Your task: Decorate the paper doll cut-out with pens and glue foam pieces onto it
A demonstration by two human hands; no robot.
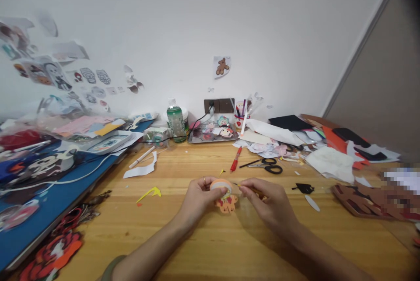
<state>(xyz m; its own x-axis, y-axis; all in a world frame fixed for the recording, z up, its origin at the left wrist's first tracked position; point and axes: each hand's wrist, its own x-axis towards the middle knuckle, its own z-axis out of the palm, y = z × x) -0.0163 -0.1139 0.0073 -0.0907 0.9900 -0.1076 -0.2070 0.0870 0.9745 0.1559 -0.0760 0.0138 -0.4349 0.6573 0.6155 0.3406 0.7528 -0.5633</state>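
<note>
My left hand (201, 198) pinches a small orange figure cut-out (226, 204) by its rounded head, thumb on top; a pale layer covers part of the head. From the other side, my right hand (271, 200) grips a slim pointed tool (236, 184) whose tip reaches close to the figure's head. Most of its yellowish handle is covered by my fingers, so its exact kind is unclear. Just beyond the figure lies a tiny yellow and black scrap (222, 171). A yellow cut piece (151, 192) rests left of my left hand.
Black-handled scissors (272, 168) and a red pen (236, 158) lie beyond my hands. At the back stand a green-labelled bottle (176, 121) and a metal tray (213, 140) of cut-outs. Paper piles (328, 160) cover the right; a blue board (70, 195) holds clutter at left.
</note>
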